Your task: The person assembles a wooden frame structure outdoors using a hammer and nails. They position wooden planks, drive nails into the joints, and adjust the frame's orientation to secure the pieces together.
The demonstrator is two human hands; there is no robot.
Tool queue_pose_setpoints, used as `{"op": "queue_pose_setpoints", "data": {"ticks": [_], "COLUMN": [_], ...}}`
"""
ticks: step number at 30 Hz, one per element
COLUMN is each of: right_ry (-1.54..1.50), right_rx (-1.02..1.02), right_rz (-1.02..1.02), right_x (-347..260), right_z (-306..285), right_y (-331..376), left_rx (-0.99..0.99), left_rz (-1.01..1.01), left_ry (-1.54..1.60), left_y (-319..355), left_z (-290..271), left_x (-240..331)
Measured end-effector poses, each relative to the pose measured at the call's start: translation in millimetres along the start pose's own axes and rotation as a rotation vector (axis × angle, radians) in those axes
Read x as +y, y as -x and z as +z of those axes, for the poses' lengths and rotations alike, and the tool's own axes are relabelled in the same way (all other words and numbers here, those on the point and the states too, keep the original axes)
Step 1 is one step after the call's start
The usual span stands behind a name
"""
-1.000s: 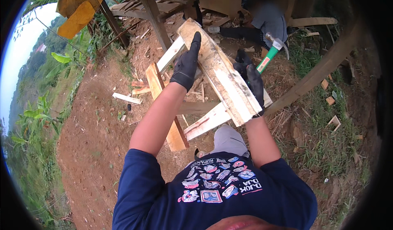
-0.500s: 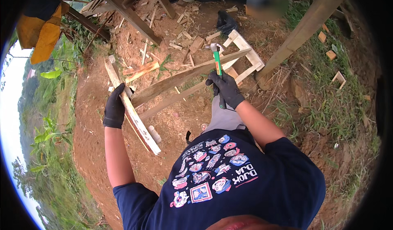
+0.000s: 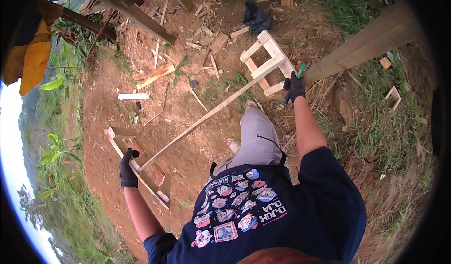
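Note:
My left hand (image 3: 128, 171), in a black glove, grips the left end piece (image 3: 117, 144) of a long wooden frame, close to where the rail (image 3: 202, 118) meets it. The pale rail runs slantwise to a squarish end piece (image 3: 283, 63) on the right. Against that piece's near corner is my right hand (image 3: 295, 88), also gloved in black. Its fingers are closed round a hammer (image 3: 301, 69), of which a bit of green handle shows above the fist and a dark end below. The hammer's head cannot be made out.
Several wood offcuts (image 3: 219, 43) and a split board (image 3: 154, 75) litter the brown soil ahead. A black plastic bag (image 3: 257, 17) lies beyond the frame. Thick timber posts (image 3: 361, 45) slant in at the right and upper left. Grass grows on the right (image 3: 399, 109).
The wooden frame has turned and lowered, its left end moving nearer me and a single rail now showing. My right hand, with the hammer, has moved right to the far end piece.

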State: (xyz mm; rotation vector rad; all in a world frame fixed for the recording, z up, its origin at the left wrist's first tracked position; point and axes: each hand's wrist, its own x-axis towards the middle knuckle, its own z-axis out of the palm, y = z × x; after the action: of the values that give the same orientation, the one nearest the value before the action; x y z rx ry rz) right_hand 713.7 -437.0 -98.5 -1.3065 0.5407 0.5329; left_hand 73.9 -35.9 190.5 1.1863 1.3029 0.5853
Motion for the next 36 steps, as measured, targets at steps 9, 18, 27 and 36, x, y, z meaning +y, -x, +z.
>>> {"op": "queue_pose_setpoints", "data": {"ticks": [9,18,27,36], "right_ry": [-0.018,-0.116,-0.055,-0.058], "right_rx": [0.1,0.059,-0.319,-0.461], "right_rz": [0.158,0.355,0.464,0.507], "right_x": [20.7,51.6,49.8,34.2], "right_z": [93.1,117.9,98.8,103.2], "right_y": [-46.1,-84.9,-104.1,-92.5], "left_rx": [-0.004,0.086,0.188,0.212], "left_rz": [-0.086,-0.127,-0.226,-0.219], "left_ry": [0.037,-0.058,-0.076,-0.057], "left_y": [-25.5,-28.3,-37.0,-26.8], "left_z": [-76.3,-63.5,-85.8,-79.7], "left_x": [-71.1,-66.0,-109.3,-123.3]}}
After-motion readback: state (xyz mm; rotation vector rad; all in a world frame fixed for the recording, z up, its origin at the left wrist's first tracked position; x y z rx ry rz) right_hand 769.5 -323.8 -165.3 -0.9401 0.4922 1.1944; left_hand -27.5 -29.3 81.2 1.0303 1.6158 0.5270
